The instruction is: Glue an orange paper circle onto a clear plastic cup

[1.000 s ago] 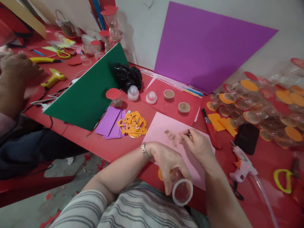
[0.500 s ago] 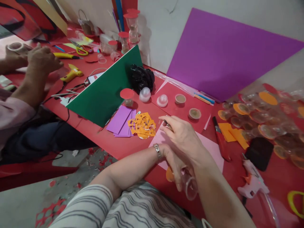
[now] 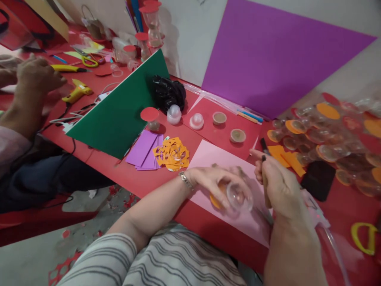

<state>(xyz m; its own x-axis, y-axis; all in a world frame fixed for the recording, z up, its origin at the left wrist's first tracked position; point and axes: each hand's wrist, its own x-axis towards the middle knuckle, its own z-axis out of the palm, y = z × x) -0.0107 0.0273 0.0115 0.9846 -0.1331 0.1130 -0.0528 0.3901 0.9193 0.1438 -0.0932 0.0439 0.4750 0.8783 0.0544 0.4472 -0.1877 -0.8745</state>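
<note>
My left hand (image 3: 212, 183), a bracelet at its wrist, is closed around a clear plastic cup (image 3: 242, 198). The cup is tipped on its side above a pink sheet (image 3: 205, 153), and an orange disc (image 3: 217, 196) shows at its other end, beneath my fingers. My right hand (image 3: 278, 182) is to the right of the cup, curled in a fist with a finger pointing out. A slim object with a dark tip (image 3: 263, 158) pokes out of the fist; its kind is hidden. Behind that hand shows the black end of a red cutter (image 3: 263, 143).
Orange paper cutouts (image 3: 172, 154) and purple cards (image 3: 144, 149) lie left of the sheet. A green board (image 3: 119, 115) stands beyond them. At right are a glue gun (image 3: 315, 210), a black phone-like slab (image 3: 319, 179) and many clear cups (image 3: 330, 153). A co-worker's hands (image 3: 37, 75) are at far left.
My right hand has swung from over the pink sheet to the right. My left hand has lifted the cup up and away from my body, over the sheet. The view has shifted slightly.
</note>
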